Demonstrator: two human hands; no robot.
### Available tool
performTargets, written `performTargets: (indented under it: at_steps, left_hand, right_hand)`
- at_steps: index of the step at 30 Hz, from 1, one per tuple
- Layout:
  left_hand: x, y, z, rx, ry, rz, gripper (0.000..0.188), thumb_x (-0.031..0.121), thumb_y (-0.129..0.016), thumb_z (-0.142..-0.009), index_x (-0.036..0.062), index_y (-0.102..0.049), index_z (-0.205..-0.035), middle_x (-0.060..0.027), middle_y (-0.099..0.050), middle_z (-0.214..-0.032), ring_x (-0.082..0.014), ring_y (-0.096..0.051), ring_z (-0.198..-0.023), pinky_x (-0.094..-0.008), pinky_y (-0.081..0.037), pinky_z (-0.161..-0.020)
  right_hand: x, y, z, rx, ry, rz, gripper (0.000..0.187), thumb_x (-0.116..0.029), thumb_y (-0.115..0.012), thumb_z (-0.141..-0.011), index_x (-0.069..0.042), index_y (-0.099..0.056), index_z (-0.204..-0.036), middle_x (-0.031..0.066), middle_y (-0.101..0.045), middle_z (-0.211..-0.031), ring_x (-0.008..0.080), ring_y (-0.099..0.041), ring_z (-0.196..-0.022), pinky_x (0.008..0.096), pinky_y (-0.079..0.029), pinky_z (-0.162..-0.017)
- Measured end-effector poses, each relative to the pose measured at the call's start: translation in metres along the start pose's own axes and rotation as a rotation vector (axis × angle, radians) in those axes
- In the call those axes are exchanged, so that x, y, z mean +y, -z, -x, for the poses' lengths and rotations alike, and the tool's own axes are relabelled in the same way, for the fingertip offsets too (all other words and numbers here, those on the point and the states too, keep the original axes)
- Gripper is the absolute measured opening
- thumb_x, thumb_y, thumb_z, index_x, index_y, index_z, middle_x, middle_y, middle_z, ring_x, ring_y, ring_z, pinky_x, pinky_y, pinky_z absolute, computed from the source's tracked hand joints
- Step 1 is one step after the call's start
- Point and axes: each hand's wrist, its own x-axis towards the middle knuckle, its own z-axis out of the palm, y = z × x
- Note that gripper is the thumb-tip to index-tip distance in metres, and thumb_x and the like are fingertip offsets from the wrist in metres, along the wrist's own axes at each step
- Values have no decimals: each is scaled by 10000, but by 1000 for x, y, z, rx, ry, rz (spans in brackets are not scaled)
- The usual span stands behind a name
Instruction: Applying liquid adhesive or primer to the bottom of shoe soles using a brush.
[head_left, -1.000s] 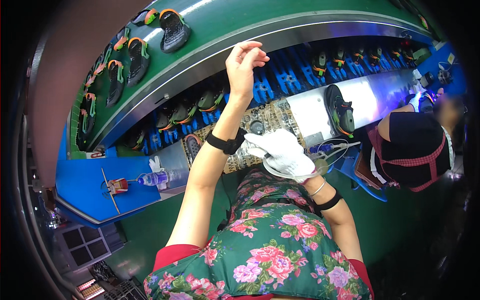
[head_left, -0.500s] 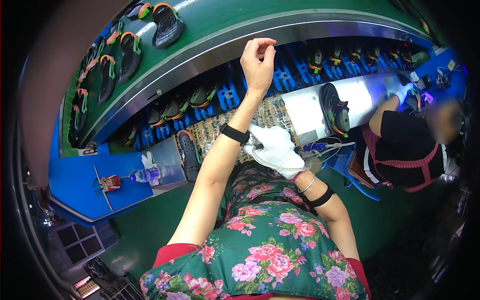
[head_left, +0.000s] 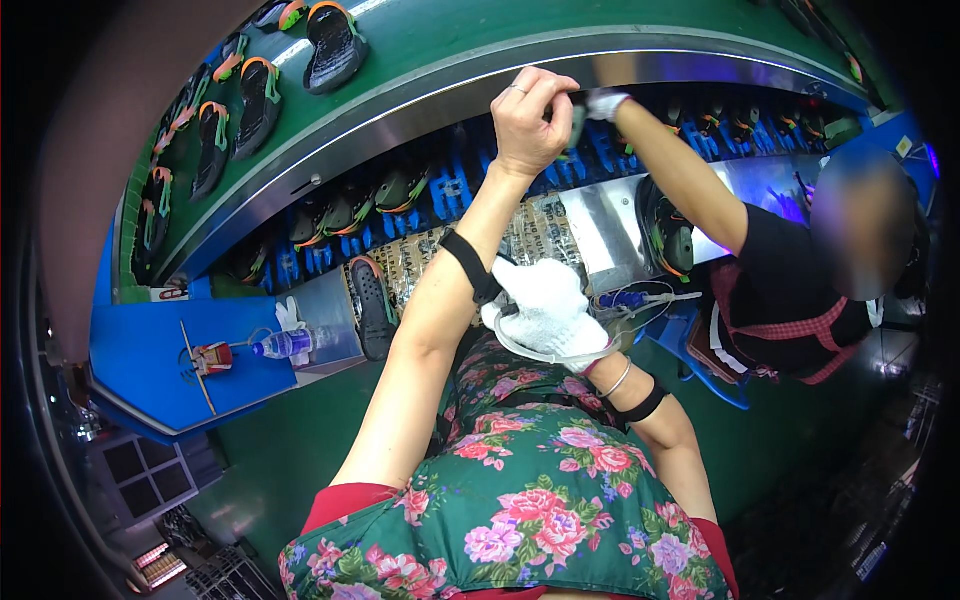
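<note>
My bare left hand (head_left: 534,120) reaches over the rack beside the conveyor's metal rim. Its fingers are curled inward around something too hidden to name. Just to its right, a co-worker's gloved hand (head_left: 606,104) is close to it, with a greenish piece partly showing between the two. My right hand (head_left: 548,310), in a white knit glove, is closed near my left forearm, at the black strap there. A clear tube (head_left: 540,355) loops round this glove; what the fingers hold is hidden. Left of my forearm lies a dark clog (head_left: 373,308) with an orange strap.
Clogs (head_left: 258,105) stand on the green conveyor (head_left: 440,40). Below it, a row of blue holders (head_left: 452,195) carries several clogs. Another clog (head_left: 668,228) rests on the metal ledge. A bottle (head_left: 285,344) is on the left ledge. The co-worker (head_left: 790,290) sits close at the right.
My left hand has moved slightly up and right, its fingers more curled. The co-worker's arm has swung over from the far right towards it. My gloved right hand has barely moved.
</note>
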Motion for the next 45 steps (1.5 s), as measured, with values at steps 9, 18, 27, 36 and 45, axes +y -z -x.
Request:
performTargets:
  at_steps: [9, 18, 27, 36, 45]
  left_hand:
    - [59, 39, -6, -59, 1088, 1118, 184, 128, -566, -992, -8, -624, -1101, -107, -670, -895, -202, -672, -821, -307, -529, -735]
    - [149, 30, 4, -610, 1224, 1491, 197, 149, -649, -960, -10, -655, -1077, -77, -661, -829, -149, -668, -746, -267, -523, -691]
    - [187, 29, 11, -637, 1149, 1724, 165, 145, -632, -972, -6, -679, -1019, -12, -626, -666, -60, -568, -508, -204, -413, -476]
    - [206, 6, 37, -878, 1080, 1795, 176, 180, -653, -990, 13, -683, -1038, 40, -551, -595, -20, -507, -516, -205, -373, -483]
    - [215, -13, 50, -835, 1211, 1876, 171, 148, -622, -977, -5, -677, -1031, 16, -579, -652, -30, -507, -521, -209, -370, -489]
  right_hand:
    - [7, 28, 4, -174, -78, -279, 370, -236, -695, -887, -104, -702, -1232, 174, -717, -827, 372, -693, -699, 416, -563, -686]
    - [110, -44, 84, 106, -51, -77, 204, -152, -684, -931, -31, -709, -1093, 111, -732, -1074, 234, -692, -998, 371, -562, -792]
    - [83, -39, 106, -16, -170, -223, 194, -160, -687, -927, -40, -711, -1078, 104, -726, -1036, 228, -691, -967, 369, -559, -787]
    - [70, -50, 131, -123, -276, -396, 184, -169, -690, -924, -49, -713, -1062, 96, -721, -998, 221, -690, -937, 368, -555, -782]
    - [41, -60, 145, -224, -392, -586, 175, -177, -693, -921, -58, -716, -1047, 88, -715, -960, 214, -689, -906, 366, -552, -777]
